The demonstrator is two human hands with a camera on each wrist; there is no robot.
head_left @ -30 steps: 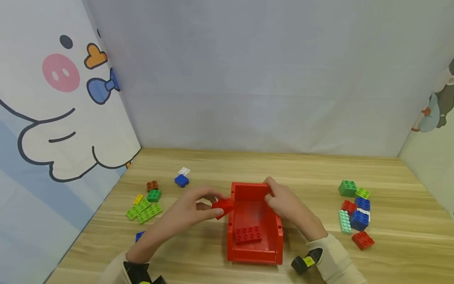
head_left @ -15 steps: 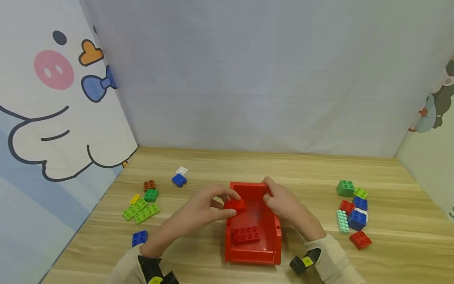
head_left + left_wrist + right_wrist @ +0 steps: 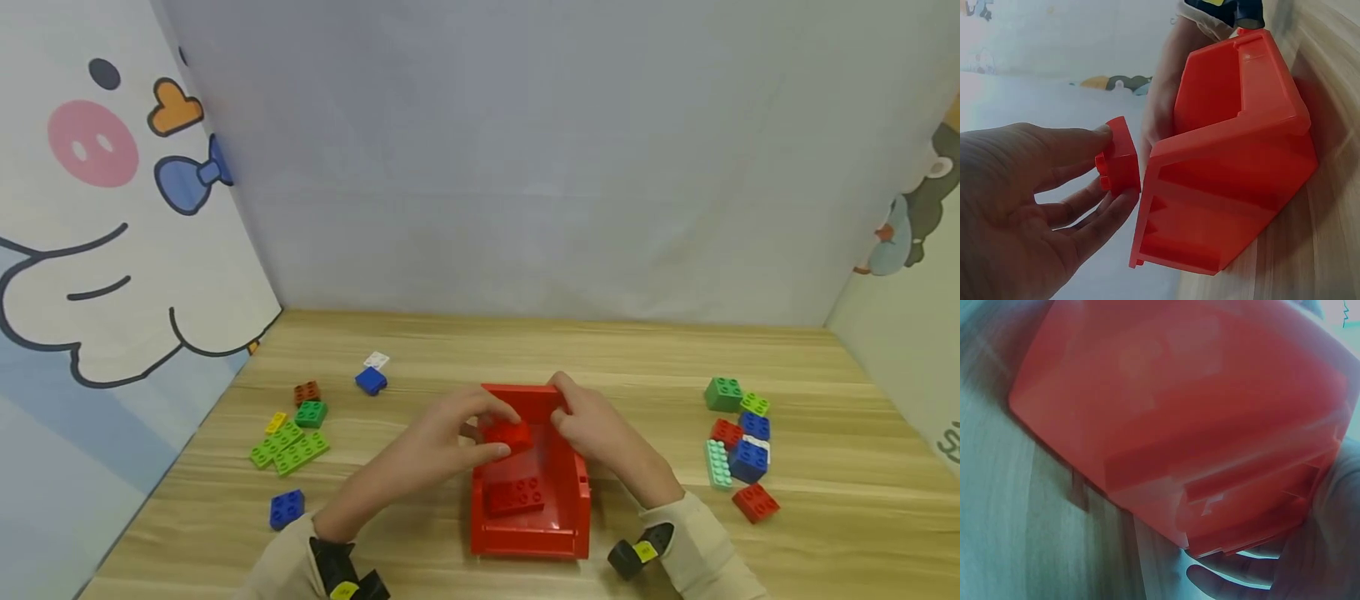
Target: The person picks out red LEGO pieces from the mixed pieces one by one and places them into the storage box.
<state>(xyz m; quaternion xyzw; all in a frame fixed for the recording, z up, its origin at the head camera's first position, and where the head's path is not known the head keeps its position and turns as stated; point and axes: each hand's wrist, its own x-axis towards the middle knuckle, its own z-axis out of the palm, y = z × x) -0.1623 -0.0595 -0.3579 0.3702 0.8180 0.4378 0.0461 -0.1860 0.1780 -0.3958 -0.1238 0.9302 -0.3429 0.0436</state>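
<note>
In the head view a red bin (image 3: 528, 543) stands on the table, its low side towards me. My left hand (image 3: 453, 433) pinches a red building brick (image 3: 512, 435) between thumb and fingers, over the bin's left part. The left wrist view shows the held brick (image 3: 1124, 159) with its studs towards the palm, near the bin's wall (image 3: 1210, 194). My right hand (image 3: 596, 427) grips the bin's rim at the back right corner; the right wrist view shows its fingers behind the bin wall (image 3: 1147, 394). A flat red eight-stud brick (image 3: 516, 497) lies inside the bin.
To the left lie lime bricks (image 3: 300, 452), a green brick (image 3: 311, 414), a brown one (image 3: 307, 393), a yellow one (image 3: 276, 422) and blue ones (image 3: 287, 508). A white brick (image 3: 377, 360) is farther back. Several mixed bricks (image 3: 748, 461) sit at the right.
My left hand has carried the red brick rightward from the bin's left rim to over its inside. The right hand keeps its grip on the rim. The head view has shifted slightly.
</note>
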